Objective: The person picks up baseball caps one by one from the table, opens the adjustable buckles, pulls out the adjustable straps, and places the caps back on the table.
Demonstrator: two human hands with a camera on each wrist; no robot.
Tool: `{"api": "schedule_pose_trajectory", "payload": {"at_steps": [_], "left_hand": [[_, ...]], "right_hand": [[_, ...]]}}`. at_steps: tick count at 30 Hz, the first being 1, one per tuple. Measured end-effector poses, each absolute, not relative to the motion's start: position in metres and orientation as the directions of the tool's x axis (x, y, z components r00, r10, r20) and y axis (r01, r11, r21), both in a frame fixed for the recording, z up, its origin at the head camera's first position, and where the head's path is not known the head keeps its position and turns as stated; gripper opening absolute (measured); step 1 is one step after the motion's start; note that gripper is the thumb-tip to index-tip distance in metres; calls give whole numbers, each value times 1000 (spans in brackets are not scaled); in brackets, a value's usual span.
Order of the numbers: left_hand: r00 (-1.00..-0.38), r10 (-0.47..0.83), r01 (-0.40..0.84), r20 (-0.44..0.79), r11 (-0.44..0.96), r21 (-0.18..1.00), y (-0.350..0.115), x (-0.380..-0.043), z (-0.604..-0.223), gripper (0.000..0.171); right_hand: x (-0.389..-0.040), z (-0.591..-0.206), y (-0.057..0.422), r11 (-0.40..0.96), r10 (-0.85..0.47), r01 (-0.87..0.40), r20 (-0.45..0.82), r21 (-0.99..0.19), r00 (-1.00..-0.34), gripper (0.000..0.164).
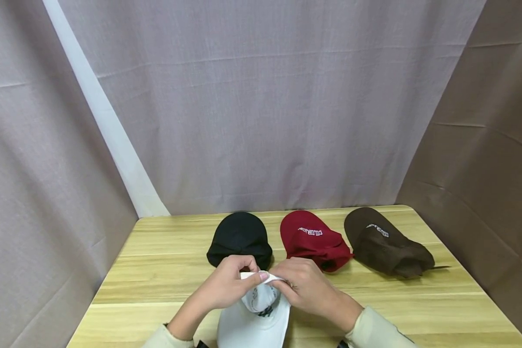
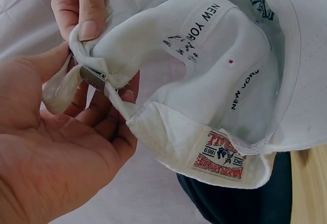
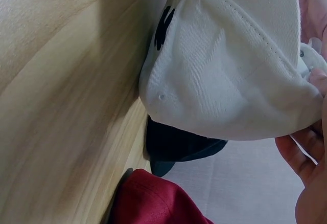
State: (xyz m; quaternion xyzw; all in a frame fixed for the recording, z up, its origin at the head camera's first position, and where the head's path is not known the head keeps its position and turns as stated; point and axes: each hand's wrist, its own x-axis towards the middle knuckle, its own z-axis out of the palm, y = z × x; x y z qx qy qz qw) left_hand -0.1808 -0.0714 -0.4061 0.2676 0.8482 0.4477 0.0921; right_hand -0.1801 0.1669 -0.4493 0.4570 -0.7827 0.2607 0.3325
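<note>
Both the left hand (image 1: 229, 285) and right hand (image 1: 306, 285) are pinching in their fingers the rear edge (image 1: 273, 278) of the white cap (image 3: 219, 75) over the bench (image 1: 161, 270), its seemingly light, floppy cloth favouring that edge or the stiffer brim (image 1: 249, 331).

The white cap (image 1: 253, 319) is open side up, its brim (image 1: 250, 336) toward the near side of the counter (image 1: 156, 270), its back strap (image 2: 56, 93) pinched and raised. The strap passes through a metal buckle (image 2: 93, 78). Inside, black NEW YORK lettering runs on 2 seams, near a red-and-black patch (image 2: 222, 157). A dark logo (image 3: 163, 28) marks the crown's front.
</note>
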Motion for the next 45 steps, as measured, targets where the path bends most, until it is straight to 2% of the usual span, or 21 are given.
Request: {"api": "schedule_pose_trajectory", "payload": {"at_steps": [2,7,22,27,31,37,45], "left_hand": [[-839,537,379,92,454,806,-71,-181,-406,31],[-838,537,379,94,450,809,-71,-182,-406,30],[-828,554,361,92,400,842,-75,-184,-408,30],[-829,551,362,96,397,843,-76,-185,-408,29],[-830,550,360,97,393,846,-77,-185,-408,29],[-804,575,397,151,330,857,-80,-189,-410,24],[-791,593,372,151,270,888,-85,-194,-414,22]], "right_hand": [[-180,-449,167,447,-541,-888,758,-108,-364,3],[-181,-449,167,454,-536,-884,758,-111,-371,11],[-179,-450,167,453,-539,-881,746,-134,-391,10],[-179,-451,166,463,-541,-874,735,-145,-409,1],[-179,-451,167,474,-539,-866,725,-159,-428,11],[-181,-450,168,493,-531,-862,746,-113,-402,3],[-182,-451,169,496,-531,-863,752,-98,-390,8]]}}
